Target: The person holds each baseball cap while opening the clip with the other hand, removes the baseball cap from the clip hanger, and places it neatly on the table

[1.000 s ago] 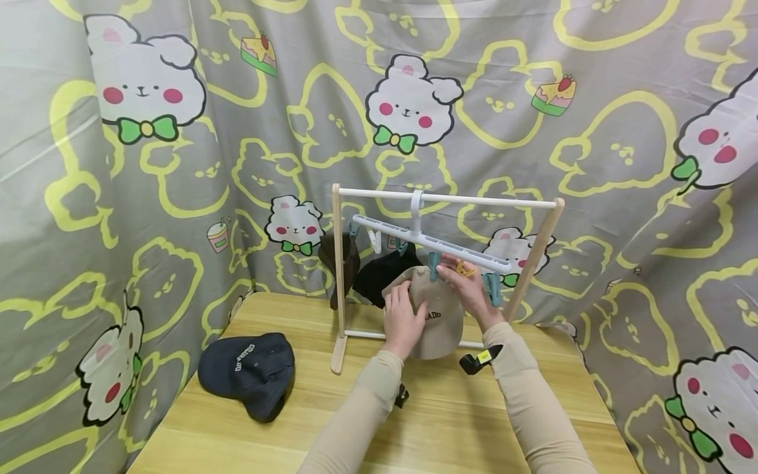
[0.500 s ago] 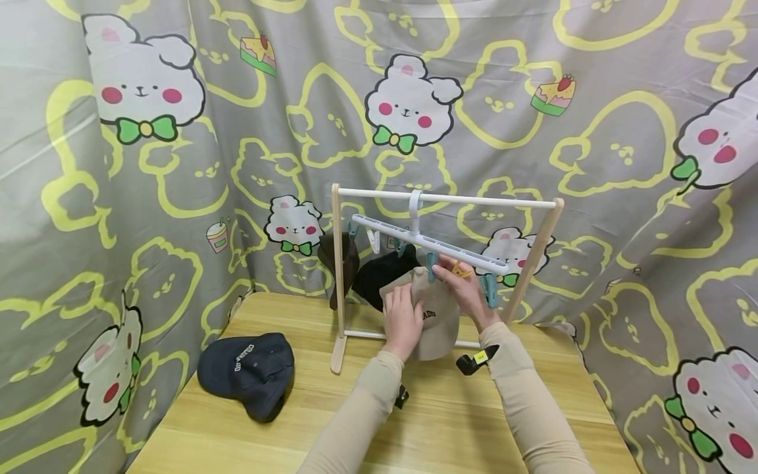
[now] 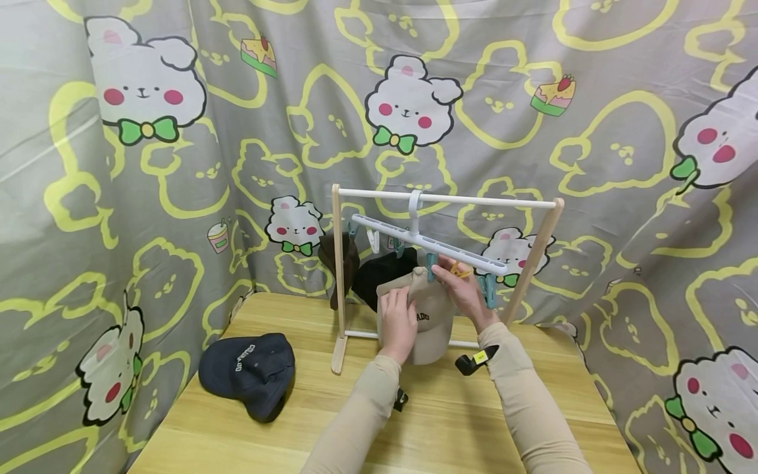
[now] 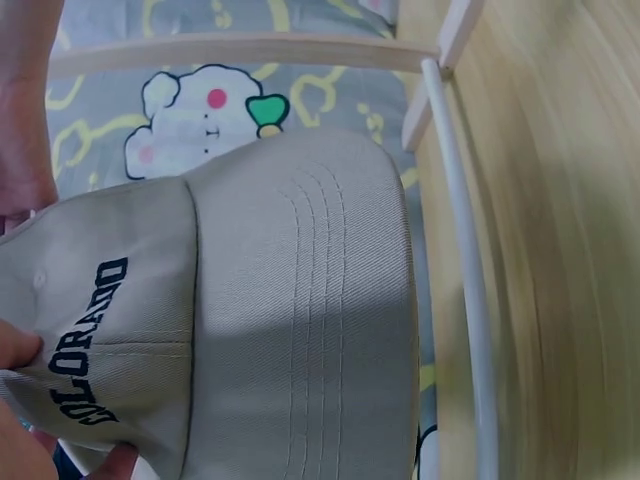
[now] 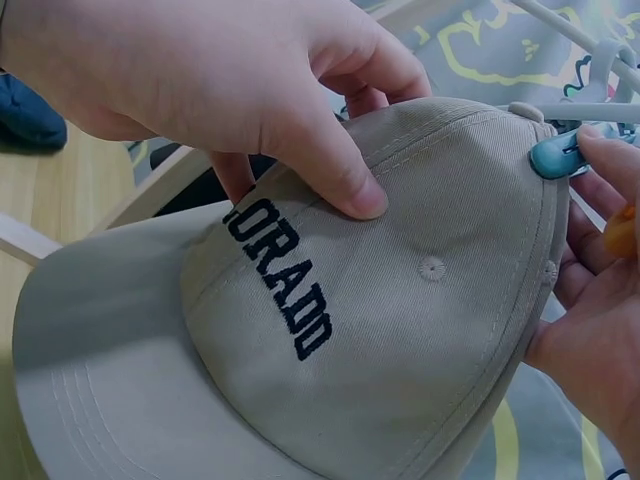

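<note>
Left hand (image 3: 399,324) grips beige, brimmed cloth cap (image 3: 433,322) with black lettering; right hand (image 3: 466,291) pinches teal plastic clip (image 3: 431,267) at its edge, below pale-blue plastic hanger (image 3: 437,244).

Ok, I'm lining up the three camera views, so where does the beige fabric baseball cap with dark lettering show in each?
Head: the beige fabric baseball cap sits just right of centre, in the lower half.
Left wrist: its curved brim fills the middle, reaching the bottom edge.
Right wrist: its rounded crown fills the middle, brim at lower left.
Shared landmark: the dark lettering, partly hidden in the head view.
</note>
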`<control>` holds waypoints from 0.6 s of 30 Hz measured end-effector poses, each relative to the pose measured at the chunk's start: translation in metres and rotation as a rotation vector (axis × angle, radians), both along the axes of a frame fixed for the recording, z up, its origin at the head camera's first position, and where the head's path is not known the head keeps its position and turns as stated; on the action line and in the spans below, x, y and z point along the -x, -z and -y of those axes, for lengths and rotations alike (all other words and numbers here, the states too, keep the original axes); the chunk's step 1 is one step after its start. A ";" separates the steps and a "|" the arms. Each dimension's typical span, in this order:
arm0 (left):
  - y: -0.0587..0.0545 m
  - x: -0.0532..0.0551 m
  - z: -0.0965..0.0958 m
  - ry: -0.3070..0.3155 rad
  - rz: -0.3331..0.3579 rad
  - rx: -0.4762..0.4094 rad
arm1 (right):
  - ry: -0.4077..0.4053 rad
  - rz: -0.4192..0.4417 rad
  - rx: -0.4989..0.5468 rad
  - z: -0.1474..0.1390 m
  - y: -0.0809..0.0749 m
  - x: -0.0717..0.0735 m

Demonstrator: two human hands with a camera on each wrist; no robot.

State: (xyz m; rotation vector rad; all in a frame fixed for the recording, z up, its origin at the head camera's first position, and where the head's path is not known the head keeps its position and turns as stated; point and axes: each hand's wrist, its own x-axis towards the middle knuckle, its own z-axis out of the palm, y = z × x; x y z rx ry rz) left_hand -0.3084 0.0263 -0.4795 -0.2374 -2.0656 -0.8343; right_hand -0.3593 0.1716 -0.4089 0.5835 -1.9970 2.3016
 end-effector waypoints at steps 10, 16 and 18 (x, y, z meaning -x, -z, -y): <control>0.001 -0.001 0.004 0.014 0.015 -0.043 | 0.041 0.045 -0.061 0.001 -0.001 -0.003; 0.000 -0.002 0.006 0.015 0.004 -0.046 | 0.070 0.090 -0.066 0.001 -0.001 -0.003; 0.000 -0.003 0.007 0.011 -0.003 -0.045 | 0.075 0.100 -0.069 0.001 0.000 -0.003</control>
